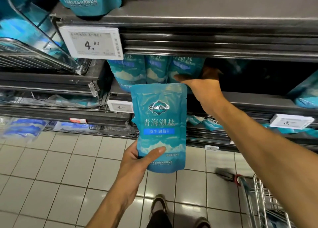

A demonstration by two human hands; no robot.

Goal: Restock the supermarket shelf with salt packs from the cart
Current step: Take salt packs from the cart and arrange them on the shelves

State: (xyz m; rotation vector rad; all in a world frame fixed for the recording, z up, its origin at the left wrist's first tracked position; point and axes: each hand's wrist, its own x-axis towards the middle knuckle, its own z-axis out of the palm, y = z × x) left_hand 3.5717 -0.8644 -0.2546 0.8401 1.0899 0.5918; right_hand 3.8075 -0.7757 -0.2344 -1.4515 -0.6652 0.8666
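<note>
Shelf point(223, 98): right hand point(203, 85) grasps pack point(185, 69)

Teal salt pack point(159, 124) with white mountain print, blue band; dark grey shelf point(206, 21); white price tag point(91, 42); off-white tiled floor point(60, 167).

Salt pack point(160, 126) upright at frame centre: teal-blue glossy pouch, mountain print, Chinese lettering, blue band, front facing me, bottom corner pinched in my left hand point(137, 160), thumb across front. Row of same teal packs point(154, 71) standing side by side on shelf point(240, 100) just above it, tops hidden under upper ledge. My right hand point(201, 83) grips rightmost pack of that row, thumb on its face. Cart point(261, 198) lower right of frame, wire basket partly in view.
</note>
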